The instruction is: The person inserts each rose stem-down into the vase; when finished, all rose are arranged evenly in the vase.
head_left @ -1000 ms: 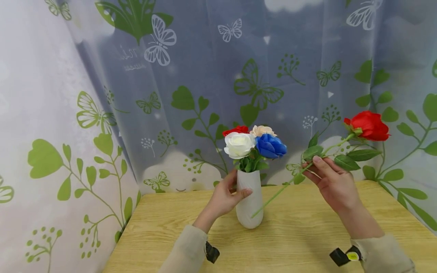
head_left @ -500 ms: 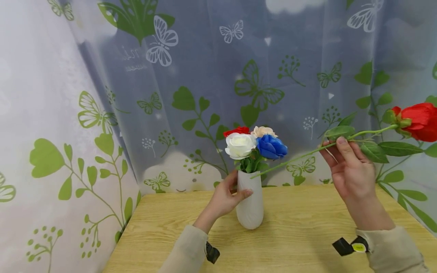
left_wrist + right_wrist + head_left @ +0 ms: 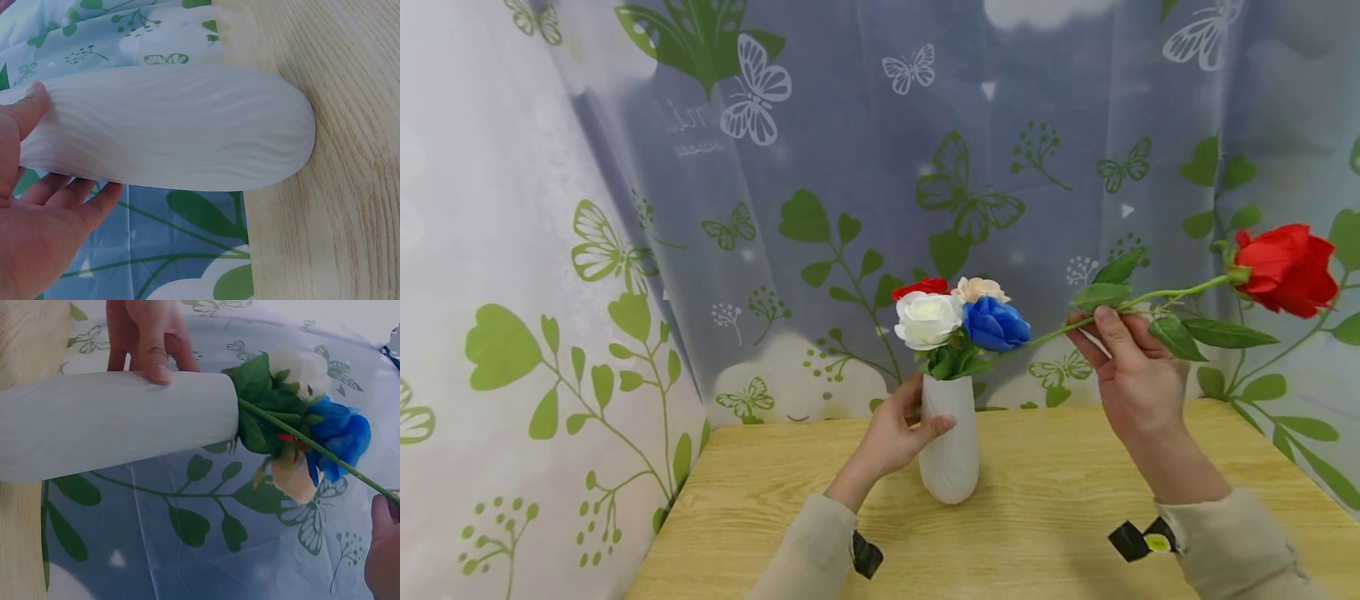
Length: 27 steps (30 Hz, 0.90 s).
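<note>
A tall white vase (image 3: 950,446) with a rippled surface stands upright on the table. My left hand (image 3: 891,429) grips its upper part, thumb across the front. Out of its mouth rise a white rose (image 3: 928,321), a blue rose (image 3: 995,323), a peach rose (image 3: 981,289) and a red rose behind. Over to the right, my right hand (image 3: 1138,379) pinches the leafy stem of another red rose (image 3: 1285,271) between thumb and fingers. That rose lies slanted, its bloom to the right. In the right wrist view its green stem (image 3: 312,445) runs down to the vase's rim.
The wooden table (image 3: 760,492) reaches back to a blue-grey curtain (image 3: 842,142) printed with butterflies and leaves. A pale patterned curtain (image 3: 497,250) hangs along the left side. Both wrists carry small black devices.
My right hand rose and swung right, then came back left, bringing the red rose's stem end from in front of the vase up to its mouth. The left hand and vase stayed put.
</note>
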Available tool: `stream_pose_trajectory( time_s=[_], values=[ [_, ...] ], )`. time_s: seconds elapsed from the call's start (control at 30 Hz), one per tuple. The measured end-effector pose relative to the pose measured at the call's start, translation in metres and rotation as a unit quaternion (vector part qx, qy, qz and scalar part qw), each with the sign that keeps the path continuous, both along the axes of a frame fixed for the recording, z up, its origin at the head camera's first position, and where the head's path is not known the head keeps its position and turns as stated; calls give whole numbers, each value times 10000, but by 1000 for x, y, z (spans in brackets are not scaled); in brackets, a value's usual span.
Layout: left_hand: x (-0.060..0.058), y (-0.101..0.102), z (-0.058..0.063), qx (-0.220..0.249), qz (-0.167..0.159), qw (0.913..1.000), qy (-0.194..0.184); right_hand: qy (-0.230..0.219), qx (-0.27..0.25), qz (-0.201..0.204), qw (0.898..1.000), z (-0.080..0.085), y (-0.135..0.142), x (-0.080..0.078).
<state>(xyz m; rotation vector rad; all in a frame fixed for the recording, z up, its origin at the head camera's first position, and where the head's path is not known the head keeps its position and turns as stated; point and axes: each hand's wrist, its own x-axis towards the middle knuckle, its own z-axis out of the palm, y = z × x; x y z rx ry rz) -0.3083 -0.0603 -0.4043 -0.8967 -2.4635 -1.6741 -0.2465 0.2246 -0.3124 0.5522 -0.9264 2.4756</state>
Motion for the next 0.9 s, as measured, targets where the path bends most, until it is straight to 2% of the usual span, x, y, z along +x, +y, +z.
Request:
stream_pose_trajectory(
  time_s=[0.13, 0.2, 0.27, 0.4, 0.43, 0.6, 0.67, 0.8, 0.9],
  values=[
    [1, 0, 0, -3, -1, 10000, -1, -243, 370, -289, 9986, 2, -15, -1],
    [0, 0, 0, -4, -12, 10000, 16, -220, 694, -500, 9961, 3, -22, -1],
    [0, 0, 1, -2, -18, 10000, 48, 136, 1111, -747, 9909, 4, -29, -2],
    [0, 0, 1, 32, -23, 10000, 44, 918, 1888, -1155, 9709, 2, -41, -5],
    [0, 0, 1, 33, -19, 10000, 41, 992, 2040, -1205, 9664, 1, -44, -5],
    [-1, 1, -1, 90, -46, 9999, 61, 602, 2770, -1172, 9518, -3, -54, -10],
    [-1, 1, -1, 121, -79, 9999, 73, 443, 3102, -1138, 9428, -4, -57, -13],
    [-2, 0, -2, 134, -102, 9998, 122, 259, 3844, -1239, 9145, -9, -64, -18],
    [-3, 0, -1, 107, -83, 9998, 153, -75, 4210, -1350, 8969, -11, -68, -19]
  ],
)
